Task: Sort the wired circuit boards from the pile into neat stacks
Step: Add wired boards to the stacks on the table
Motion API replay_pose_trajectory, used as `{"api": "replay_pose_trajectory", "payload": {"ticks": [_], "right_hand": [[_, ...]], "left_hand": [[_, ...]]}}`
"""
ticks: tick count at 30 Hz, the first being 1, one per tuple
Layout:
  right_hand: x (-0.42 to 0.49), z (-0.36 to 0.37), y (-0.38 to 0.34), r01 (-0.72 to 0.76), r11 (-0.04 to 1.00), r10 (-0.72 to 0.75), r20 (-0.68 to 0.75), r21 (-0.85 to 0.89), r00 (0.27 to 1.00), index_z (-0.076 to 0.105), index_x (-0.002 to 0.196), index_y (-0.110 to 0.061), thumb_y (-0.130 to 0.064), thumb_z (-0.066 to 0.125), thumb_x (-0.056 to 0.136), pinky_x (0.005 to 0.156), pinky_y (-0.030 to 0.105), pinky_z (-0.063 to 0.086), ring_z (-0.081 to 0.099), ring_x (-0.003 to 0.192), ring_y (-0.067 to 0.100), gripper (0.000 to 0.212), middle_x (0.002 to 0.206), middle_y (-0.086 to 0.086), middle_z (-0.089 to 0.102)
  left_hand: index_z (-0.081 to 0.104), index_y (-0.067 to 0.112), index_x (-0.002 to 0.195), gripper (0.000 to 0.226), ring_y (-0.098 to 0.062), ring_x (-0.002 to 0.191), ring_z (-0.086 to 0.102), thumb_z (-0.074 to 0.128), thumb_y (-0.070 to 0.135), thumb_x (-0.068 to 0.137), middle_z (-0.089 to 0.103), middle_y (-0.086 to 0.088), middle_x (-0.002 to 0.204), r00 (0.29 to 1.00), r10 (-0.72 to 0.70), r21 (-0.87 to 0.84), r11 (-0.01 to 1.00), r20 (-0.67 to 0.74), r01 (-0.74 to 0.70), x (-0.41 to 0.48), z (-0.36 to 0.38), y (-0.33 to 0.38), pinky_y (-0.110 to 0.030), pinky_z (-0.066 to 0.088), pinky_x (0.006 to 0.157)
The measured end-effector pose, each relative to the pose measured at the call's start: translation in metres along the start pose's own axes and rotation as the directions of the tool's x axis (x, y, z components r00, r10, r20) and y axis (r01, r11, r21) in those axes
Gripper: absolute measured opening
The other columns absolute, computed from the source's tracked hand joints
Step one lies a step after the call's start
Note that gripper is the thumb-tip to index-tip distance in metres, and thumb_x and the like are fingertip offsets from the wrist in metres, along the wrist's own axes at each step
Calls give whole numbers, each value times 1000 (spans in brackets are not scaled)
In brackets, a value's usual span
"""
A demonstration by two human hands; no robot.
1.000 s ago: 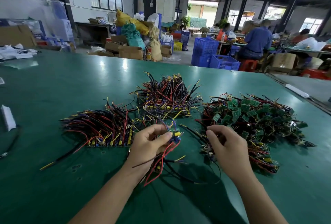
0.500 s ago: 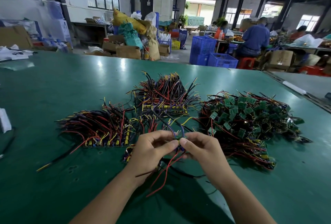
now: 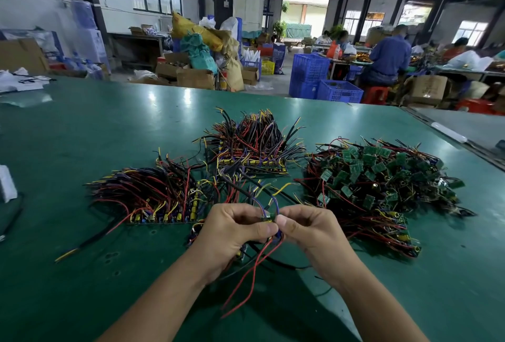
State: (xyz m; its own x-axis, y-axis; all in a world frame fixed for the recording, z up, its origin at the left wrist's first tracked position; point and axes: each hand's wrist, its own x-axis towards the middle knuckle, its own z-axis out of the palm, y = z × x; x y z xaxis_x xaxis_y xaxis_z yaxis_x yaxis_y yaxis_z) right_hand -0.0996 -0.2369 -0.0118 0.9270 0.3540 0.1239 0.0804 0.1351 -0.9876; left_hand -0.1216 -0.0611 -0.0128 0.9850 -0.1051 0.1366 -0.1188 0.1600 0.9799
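My left hand (image 3: 235, 235) and my right hand (image 3: 308, 229) meet over the green table (image 3: 82, 136), both pinching one small wired circuit board (image 3: 266, 217). Its red and black wires hang down below my hands and blue ones loop above. The left hand also grips a bundle of boards and wires underneath. A loose pile of green boards (image 3: 382, 177) lies to the right. A neat stack (image 3: 158, 199) sits on the left and another stack (image 3: 254, 147) lies behind my hands.
A white object (image 3: 6, 187) lies at the table's left edge, with papers (image 3: 21, 83) at the far left. Blue crates (image 3: 322, 81), cardboard boxes and sacks stand beyond the table. People sit working at benches at the back right.
My right hand came over from the loose pile to meet the left hand, and both now pinch the same board. The left hand stayed roughly in place.
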Motion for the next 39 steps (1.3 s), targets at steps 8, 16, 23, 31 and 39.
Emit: {"api": "replay_pose_trajectory", "payload": {"ticks": [8, 16, 23, 31, 39], "right_hand": [[1, -2, 2, -36, 995, 27, 86, 98, 996, 76, 84, -9, -47, 91, 58, 81, 39, 55, 67, 80, 26, 48, 83, 14, 71], [-1, 1, 3, -52, 967, 18, 137, 250, 990, 76, 86, -5, -23, 85, 72, 75, 34, 58, 70, 80, 26, 25, 85, 14, 72], [1, 4, 1, -65, 926, 46, 60, 372, 997, 75, 81, -5, -21, 86, 66, 65, 29, 57, 68, 71, 20, 24, 79, 13, 66], [2, -4, -6, -86, 852, 77, 38, 516, 996, 65, 92, -2, -5, 59, 82, 62, 24, 55, 65, 67, 15, 11, 78, 10, 66], [6, -37, -23, 49, 888, -4, -99, 457, 995, 69, 103, -9, -2, 58, 77, 63, 26, 56, 66, 72, 17, 29, 82, 12, 68]], "left_hand": [[77, 13, 74, 32, -21, 69, 67, 91, 27, 49, 72, -9, 74, 997, -76, -49, 996, 17, 77, -2, 0, 3, -28, 55, 69], [77, 10, 71, 22, -19, 70, 69, 91, 10, 55, 73, -10, 75, 993, -83, -113, 989, 78, 91, -7, -3, 9, -26, 56, 70], [78, 10, 72, 18, -18, 69, 71, 87, 11, 56, 74, -9, 76, 992, -35, -213, 975, 124, 61, -5, -2, 11, -25, 57, 68], [75, 9, 69, 15, -13, 58, 65, 78, 10, 55, 65, -4, 63, 998, -62, -333, 940, 29, 69, 0, -1, 9, -23, 56, 58], [76, 16, 69, 7, -11, 63, 67, 73, 14, 63, 66, 0, 67, 999, -46, -300, 953, -27, 36, 1, -3, 8, -19, 54, 58]]}}
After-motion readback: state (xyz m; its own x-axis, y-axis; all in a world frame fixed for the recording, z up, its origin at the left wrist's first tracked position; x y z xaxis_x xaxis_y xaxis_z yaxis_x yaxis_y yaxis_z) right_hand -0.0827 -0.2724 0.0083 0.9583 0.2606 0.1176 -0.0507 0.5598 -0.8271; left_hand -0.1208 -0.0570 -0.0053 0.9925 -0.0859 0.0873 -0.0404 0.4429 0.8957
